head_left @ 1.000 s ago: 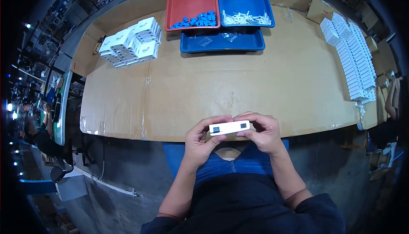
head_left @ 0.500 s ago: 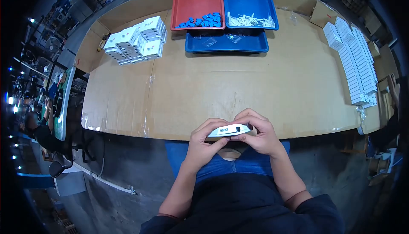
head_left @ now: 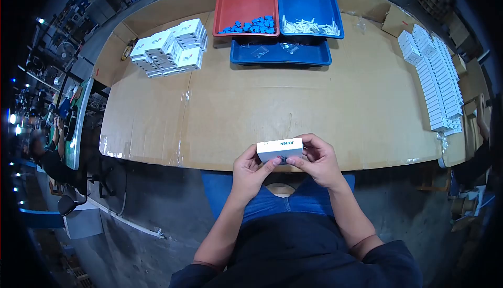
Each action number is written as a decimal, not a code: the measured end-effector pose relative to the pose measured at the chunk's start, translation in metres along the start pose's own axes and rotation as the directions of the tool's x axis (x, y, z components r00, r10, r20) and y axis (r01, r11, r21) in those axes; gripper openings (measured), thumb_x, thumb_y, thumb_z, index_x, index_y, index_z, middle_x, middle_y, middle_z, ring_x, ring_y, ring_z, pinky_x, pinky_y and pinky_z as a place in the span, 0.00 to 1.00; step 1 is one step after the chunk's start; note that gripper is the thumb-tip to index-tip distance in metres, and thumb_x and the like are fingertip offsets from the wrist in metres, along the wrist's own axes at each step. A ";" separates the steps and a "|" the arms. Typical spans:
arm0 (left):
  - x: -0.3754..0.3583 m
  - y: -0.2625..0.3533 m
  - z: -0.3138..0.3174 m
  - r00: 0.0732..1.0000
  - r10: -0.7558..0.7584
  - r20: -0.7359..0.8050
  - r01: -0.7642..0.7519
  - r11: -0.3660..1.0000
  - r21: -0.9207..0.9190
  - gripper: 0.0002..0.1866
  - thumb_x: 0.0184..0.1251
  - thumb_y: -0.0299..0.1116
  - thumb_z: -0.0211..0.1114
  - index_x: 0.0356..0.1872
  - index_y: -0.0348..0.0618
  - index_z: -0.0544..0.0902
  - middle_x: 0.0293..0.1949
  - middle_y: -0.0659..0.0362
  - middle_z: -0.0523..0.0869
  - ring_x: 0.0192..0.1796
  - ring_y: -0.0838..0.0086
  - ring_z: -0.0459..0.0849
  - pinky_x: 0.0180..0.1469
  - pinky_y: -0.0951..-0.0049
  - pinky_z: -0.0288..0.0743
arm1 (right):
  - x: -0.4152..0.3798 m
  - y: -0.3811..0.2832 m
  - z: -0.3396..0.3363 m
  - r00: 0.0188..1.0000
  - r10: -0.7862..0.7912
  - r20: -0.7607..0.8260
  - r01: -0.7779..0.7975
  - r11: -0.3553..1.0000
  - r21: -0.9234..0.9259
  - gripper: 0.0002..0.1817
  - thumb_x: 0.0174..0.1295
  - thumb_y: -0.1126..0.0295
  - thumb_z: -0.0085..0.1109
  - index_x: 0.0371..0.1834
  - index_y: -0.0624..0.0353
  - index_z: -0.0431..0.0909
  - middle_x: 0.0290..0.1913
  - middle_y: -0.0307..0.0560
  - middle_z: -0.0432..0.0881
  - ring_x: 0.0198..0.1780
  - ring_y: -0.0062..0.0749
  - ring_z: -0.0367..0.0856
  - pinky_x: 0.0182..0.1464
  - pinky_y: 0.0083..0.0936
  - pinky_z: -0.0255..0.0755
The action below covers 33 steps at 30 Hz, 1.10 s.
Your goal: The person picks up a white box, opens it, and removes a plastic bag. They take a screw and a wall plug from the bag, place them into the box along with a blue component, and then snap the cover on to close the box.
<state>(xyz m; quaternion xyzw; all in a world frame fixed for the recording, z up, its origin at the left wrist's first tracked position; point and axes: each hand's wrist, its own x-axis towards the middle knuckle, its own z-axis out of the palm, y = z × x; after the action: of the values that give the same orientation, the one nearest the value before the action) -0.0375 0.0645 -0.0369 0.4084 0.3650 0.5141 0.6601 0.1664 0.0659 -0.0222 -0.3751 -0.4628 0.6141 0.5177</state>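
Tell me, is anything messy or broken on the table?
Nothing stands out. Both hands hold a white box intact; the trays sit side by side and the box stacks look tidy.

sleeves: dark navy, pushed up | trousers: blue jeans

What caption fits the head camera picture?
Both hands, left hand and right hand, hold a small white box above the cardboard-covered table.

Matt white card box (head_left: 280,149); rough brown cardboard tabletop (head_left: 246,104); glossy plastic trays (head_left: 245,0)
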 end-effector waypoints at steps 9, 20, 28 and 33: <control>-0.003 -0.007 -0.012 0.995 -0.067 0.069 0.063 0.996 0.059 0.21 0.72 0.30 0.74 0.60 0.31 0.81 0.54 0.54 0.88 0.58 0.74 0.86 0.62 0.72 0.81 | 0.000 0.016 -0.011 0.997 0.073 0.029 -0.076 0.987 0.144 0.18 0.59 0.85 0.75 0.51 0.66 0.80 0.48 0.44 0.87 0.51 0.23 0.86 0.56 0.23 0.81; -0.004 -0.035 -0.025 0.818 -0.436 0.376 0.557 0.762 -0.329 0.24 0.85 0.41 0.58 0.71 0.35 0.73 0.55 0.50 0.87 0.53 0.67 0.90 0.58 0.68 0.86 | -0.001 0.008 -0.004 0.990 0.042 0.133 -0.035 0.998 -0.048 0.25 0.69 0.76 0.68 0.70 0.65 0.79 0.66 0.52 0.84 0.64 0.32 0.83 0.70 0.32 0.75; -0.004 -0.041 -0.004 0.984 -0.168 -0.055 0.161 0.980 -0.115 0.16 0.77 0.26 0.69 0.60 0.32 0.80 0.51 0.56 0.89 0.52 0.78 0.87 0.55 0.76 0.82 | -0.012 0.023 0.001 0.978 0.184 -0.097 -0.176 0.980 0.092 0.15 0.74 0.74 0.64 0.61 0.65 0.80 0.52 0.43 0.87 0.52 0.19 0.84 0.54 0.19 0.80; -0.012 -0.052 -0.009 0.999 0.008 0.045 -0.015 0.988 0.151 0.19 0.78 0.29 0.69 0.63 0.32 0.79 0.54 0.55 0.88 0.55 0.77 0.87 0.58 0.77 0.81 | -0.021 0.041 -0.007 0.993 0.072 -0.089 -0.081 0.992 -0.099 0.15 0.71 0.76 0.68 0.59 0.65 0.81 0.46 0.41 0.88 0.46 0.18 0.85 0.49 0.17 0.80</control>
<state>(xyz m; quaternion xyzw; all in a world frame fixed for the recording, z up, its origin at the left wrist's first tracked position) -0.0287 0.0470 -0.0875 0.4708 0.3858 0.4795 0.6321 0.1655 0.0451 -0.0636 -0.4444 -0.4564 0.5924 0.4933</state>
